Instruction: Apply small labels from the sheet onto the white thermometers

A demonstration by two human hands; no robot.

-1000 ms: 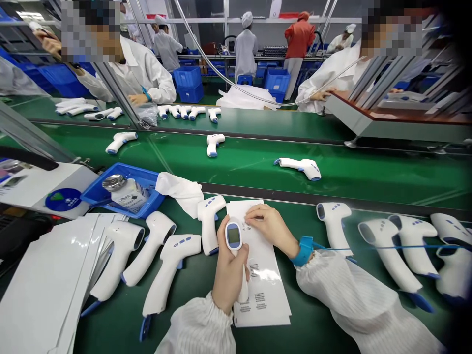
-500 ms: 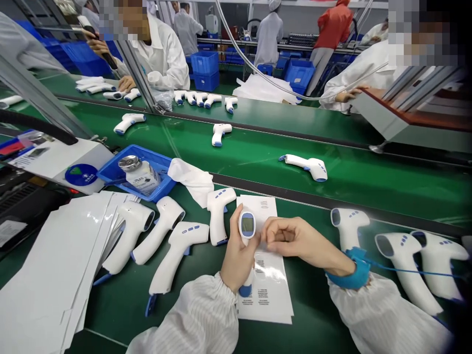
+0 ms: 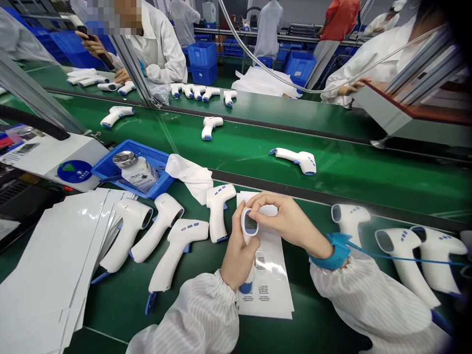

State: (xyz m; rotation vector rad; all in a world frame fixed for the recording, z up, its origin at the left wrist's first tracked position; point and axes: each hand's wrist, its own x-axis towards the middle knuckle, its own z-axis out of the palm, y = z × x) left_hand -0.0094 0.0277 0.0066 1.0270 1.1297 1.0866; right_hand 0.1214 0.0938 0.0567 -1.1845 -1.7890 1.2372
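My left hand (image 3: 237, 260) is wrapped round the handle of a white and blue infrared thermometer (image 3: 246, 234), held upright with its small grey screen towards me. My right hand (image 3: 285, 219) reaches over the thermometer's head, thumb against the screen's edge and fingers curled over the top. Anything pinched between those fingertips is too small or hidden to make out. Below both hands lies a sheet of printed labels (image 3: 275, 297). Several more thermometers lie to the left, the closest being one (image 3: 218, 211) beside my left hand. Others, such as this thermometer (image 3: 400, 260), lie on the right.
A blue tray (image 3: 167, 184) holds a metal-topped bottle (image 3: 136, 172), with a white cloth (image 3: 190, 177) beside it. White sheets (image 3: 47, 270) are stacked left. Thermometers lie on the green conveyor belt (image 3: 243, 142) beyond. A blue cord runs right from my wrist strap (image 3: 334, 253). Co-workers sit across.
My right hand has moved up and left onto the thermometer's head. The thermometer has turned slightly in my left hand. Thermometers on the belt appear shifted a little left.
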